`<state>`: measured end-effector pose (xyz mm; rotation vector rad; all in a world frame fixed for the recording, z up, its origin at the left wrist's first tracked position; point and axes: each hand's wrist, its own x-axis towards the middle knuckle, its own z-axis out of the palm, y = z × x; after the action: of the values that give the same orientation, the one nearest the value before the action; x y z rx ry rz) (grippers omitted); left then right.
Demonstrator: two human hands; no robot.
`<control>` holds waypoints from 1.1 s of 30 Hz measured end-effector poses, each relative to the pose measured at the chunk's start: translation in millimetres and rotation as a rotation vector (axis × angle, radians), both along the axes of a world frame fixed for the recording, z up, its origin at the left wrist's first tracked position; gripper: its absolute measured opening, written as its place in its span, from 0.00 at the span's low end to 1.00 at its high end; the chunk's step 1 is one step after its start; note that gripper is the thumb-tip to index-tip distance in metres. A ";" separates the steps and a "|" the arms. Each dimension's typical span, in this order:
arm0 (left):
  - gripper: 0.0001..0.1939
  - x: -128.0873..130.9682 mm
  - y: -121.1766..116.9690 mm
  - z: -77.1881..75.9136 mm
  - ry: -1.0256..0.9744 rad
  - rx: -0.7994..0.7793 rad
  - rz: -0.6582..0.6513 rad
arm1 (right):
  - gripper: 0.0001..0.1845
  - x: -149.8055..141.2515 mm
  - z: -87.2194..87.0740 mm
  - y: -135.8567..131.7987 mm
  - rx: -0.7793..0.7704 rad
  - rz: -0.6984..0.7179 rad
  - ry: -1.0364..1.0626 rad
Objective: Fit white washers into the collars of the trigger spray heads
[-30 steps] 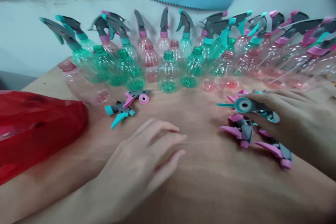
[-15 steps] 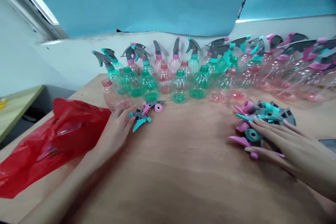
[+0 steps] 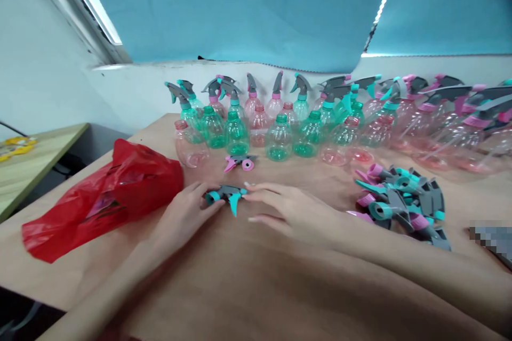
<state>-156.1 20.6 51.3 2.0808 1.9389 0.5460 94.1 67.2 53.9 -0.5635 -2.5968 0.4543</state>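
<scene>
My left hand (image 3: 188, 210) pinches the collar end of a grey and teal trigger spray head (image 3: 230, 193) lying low over the table. My right hand (image 3: 288, 208) reaches in from the other side, its fingertips at the nozzle end and its thumb held apart below. Just behind lies a grey and pink spray head (image 3: 240, 163). A heap of pink, teal and grey spray heads (image 3: 400, 200) sits to the right, beyond my right forearm. Open-necked bottles, such as a clear green one (image 3: 279, 141) and a pink one (image 3: 191, 146), stand behind my hands.
A red plastic bag (image 3: 136, 192) lies at the left of the wooden table (image 3: 240, 287). Several bottles with spray heads fitted (image 3: 424, 117) line the wall. A dark flat object (image 3: 494, 242) rests at the right edge. Another table (image 3: 40, 154) stands at far left.
My right hand has left the heap and moved left to the teal spray head. My left hand has taken hold of that spray head, which is now turned. The view has shifted slightly.
</scene>
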 end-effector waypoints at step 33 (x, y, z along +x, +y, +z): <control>0.08 153.7 39.8 24.9 -0.187 -0.500 -0.666 | 0.14 100.1 -41.0 -34.4 -0.558 -0.256 0.260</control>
<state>-2.5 60.4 76.2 2.0620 1.0324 0.0864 194.3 32.8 12.9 -0.9327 -2.1004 1.0938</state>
